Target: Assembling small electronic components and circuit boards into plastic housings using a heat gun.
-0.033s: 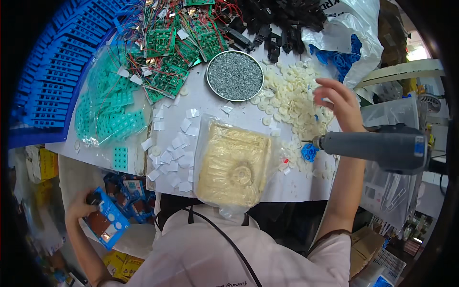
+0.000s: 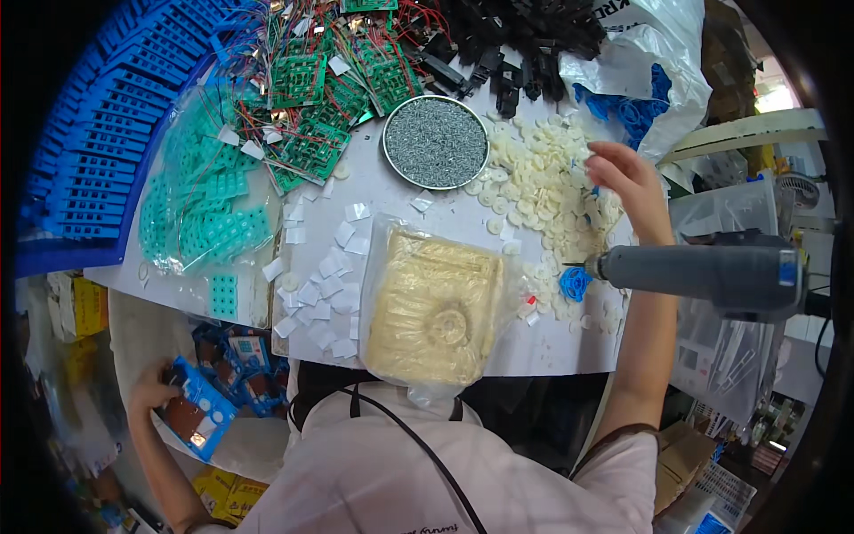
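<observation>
Low at the left, beside the table, my left hand [image 2: 153,390] is closed on the edge of a blue plastic casing [image 2: 201,411] with a brown panel and round white marks. My right hand [image 2: 630,185] hovers over the right side of a heap of small cream plastic discs [image 2: 543,169]. Its fingers are bent but apart, and I make out nothing held in them. A small blue bit shows just below the fingertips. A grey power screwdriver [image 2: 698,274] lies across the view over my right forearm. Before me rests a yellowish block-shaped thing wrapped in clear plastic [image 2: 434,307].
A round dish of small metal screws [image 2: 437,142] stands mid-table. Green circuit boards [image 2: 311,151] with wires, black parts [image 2: 507,80] and teal pads [image 2: 209,191] surround it. White paper squares [image 2: 325,289] lie scattered. Blue casings [image 2: 116,133] are stacked far left; more blue casings [image 2: 253,365] lie below.
The blue casing in my left hand has shifted slightly left. My right hand has moved a little over the discs, and the screwdriver has swayed slightly to the right.
</observation>
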`<act>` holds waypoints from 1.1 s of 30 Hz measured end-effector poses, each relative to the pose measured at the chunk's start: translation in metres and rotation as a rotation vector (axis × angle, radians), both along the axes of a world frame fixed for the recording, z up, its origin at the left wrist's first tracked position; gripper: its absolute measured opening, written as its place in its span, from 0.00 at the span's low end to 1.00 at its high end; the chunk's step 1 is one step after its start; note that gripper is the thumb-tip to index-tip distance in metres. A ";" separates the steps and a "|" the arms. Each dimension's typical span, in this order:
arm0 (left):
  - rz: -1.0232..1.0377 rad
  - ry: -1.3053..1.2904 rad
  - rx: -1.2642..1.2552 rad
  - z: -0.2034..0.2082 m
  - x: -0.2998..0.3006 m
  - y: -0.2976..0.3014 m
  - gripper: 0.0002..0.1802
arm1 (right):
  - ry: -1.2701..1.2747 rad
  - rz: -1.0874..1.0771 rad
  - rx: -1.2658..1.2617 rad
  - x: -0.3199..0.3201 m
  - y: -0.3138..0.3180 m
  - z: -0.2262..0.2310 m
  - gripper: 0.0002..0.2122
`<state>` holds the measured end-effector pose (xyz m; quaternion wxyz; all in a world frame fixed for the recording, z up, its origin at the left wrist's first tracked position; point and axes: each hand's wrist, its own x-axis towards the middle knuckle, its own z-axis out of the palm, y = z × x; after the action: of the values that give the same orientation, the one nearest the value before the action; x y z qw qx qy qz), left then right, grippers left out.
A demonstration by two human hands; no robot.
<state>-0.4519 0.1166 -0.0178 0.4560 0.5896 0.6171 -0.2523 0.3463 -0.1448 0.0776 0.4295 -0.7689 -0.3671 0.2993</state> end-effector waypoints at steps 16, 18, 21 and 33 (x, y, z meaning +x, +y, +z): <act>-0.032 -0.173 0.273 -0.101 -0.015 -0.037 0.20 | -1.347 -0.058 -0.409 0.124 0.085 -0.077 0.11; -0.193 -0.198 0.272 -0.018 0.091 -0.047 0.16 | -1.297 -0.016 -0.075 0.126 0.064 -0.077 0.08; -0.314 -0.397 0.232 0.076 0.211 -0.080 0.16 | -1.077 -0.031 -0.056 0.074 0.027 -0.061 0.07; -1.170 -0.923 0.394 0.107 0.361 -0.126 0.20 | -1.159 -0.150 -0.272 0.145 0.060 -0.094 0.16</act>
<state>-0.0905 -0.0096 0.0893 0.3461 0.9358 -0.0141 -0.0662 0.4915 -0.0849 -0.0161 0.0769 -0.8787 -0.4447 -0.1559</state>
